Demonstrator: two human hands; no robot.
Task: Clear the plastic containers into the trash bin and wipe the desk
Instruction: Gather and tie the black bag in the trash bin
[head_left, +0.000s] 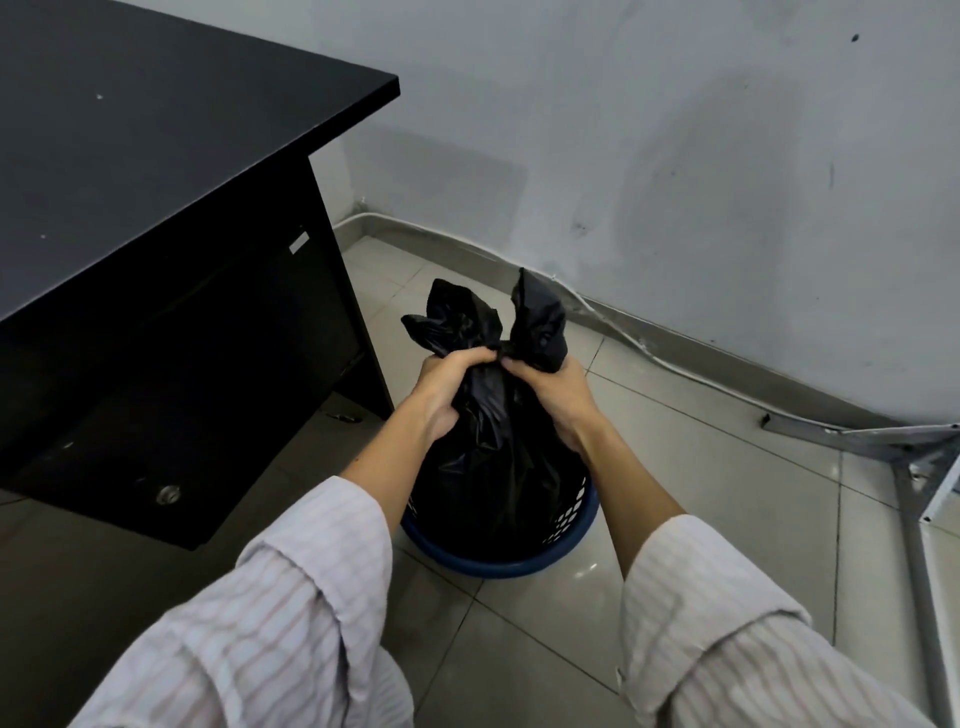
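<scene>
Pale glossy tiled floor (701, 499) carries a blue perforated trash bin (519, 564), standing just beside the black bench (156, 171), whose pedestal also rests on the tiles. A grey metal frame (914, 525) stands at right.

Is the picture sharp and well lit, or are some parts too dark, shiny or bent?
Head view: mostly sharp; the black bag and the desk side lose detail in darkness; a small glare spot lies on the floor tile near the blue bin; the wide lens bends the wall skirting.
</scene>
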